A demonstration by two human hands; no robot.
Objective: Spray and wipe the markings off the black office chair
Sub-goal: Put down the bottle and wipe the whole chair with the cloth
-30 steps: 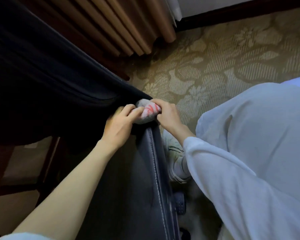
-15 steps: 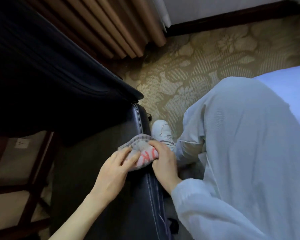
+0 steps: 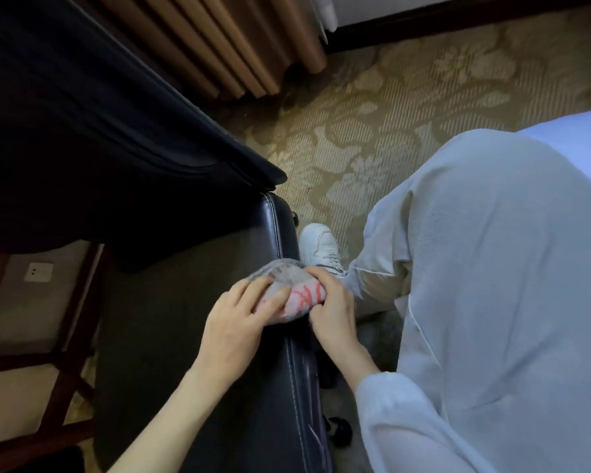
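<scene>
Closest to me, my bare left forearm comes up from the bottom edge and my right arm comes in beside it in a pale sleeve. Between them is the black office chair, its leather panel running away from me with a stitched seam down its right edge. Faint pale markings show beside that seam low in the view.

Further up the seam, a grey cloth sits bunched on the chair's edge with red smears across its near side. My left hand lies on the cloth's left half, fingers spread and nearly straight, pressing down without curling round it. My right hand grips the cloth's right end, its fingers curled over the top; I cannot see the thumb.

Just past the cloth, a white shoe stands on the floor next to the chair, and my pale trouser leg fills the right side. A dark fabric hangs over the chair's far end. At left there is a wooden frame and a wall socket. Beyond lie the patterned carpet, brown curtain folds and a dark baseboard.
</scene>
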